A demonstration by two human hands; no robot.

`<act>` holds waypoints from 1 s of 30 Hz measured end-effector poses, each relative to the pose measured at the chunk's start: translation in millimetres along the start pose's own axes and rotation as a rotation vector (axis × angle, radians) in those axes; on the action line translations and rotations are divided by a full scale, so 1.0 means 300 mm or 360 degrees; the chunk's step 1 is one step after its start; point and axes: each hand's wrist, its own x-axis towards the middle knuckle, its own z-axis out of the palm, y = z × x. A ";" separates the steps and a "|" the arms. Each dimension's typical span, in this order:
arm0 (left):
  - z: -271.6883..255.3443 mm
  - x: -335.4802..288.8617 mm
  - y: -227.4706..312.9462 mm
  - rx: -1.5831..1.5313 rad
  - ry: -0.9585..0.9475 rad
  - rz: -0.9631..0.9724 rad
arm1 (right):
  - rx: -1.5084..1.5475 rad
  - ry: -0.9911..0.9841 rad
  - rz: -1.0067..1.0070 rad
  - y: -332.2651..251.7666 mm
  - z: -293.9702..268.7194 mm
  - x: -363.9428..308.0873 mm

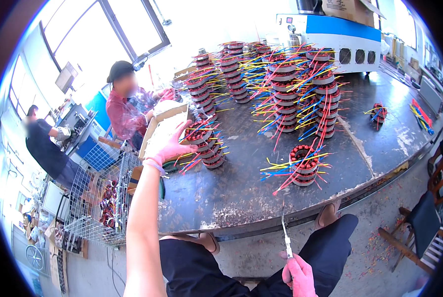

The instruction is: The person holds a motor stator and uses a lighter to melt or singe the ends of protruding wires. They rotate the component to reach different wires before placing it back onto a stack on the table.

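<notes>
My left hand [169,146], in a pink glove, reaches out over the near left of the table with thumb and fingers spread. Its fingertips are at the edge of a short stack of motor stators [212,157] with red windings and coloured leads; I cannot tell whether they touch. Low in front of my lap, my gloved right hand [300,278] is closed on a thin white-handled tool [288,246], whose slender tip points up toward the table edge. Closest to that tip, another small stator stack [304,171] stands upright, red, blue and yellow wires sticking out around it.
Tall stator stacks [284,94] fill the middle of the dark table [251,203]. A lone stator [378,114] lies at right beside coloured wires [420,118]. A wire basket [90,210] stands at left. One co-worker [127,106] sits across the corner; another [45,141] is farther left.
</notes>
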 end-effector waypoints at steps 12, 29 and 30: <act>0.094 -0.035 0.340 -0.0887 0.0468 0.0157 | 0.0081 0.0084 -0.0137 -0.019 -0.058 -0.012; 0.489 0.191 0.878 -0.0416 -0.0271 0.0392 | 0.0090 0.0355 -0.0220 -0.073 -0.113 -0.075; 0.484 0.177 0.868 -0.0464 -0.0158 0.0420 | 0.0078 0.0325 -0.0276 -0.063 -0.115 -0.075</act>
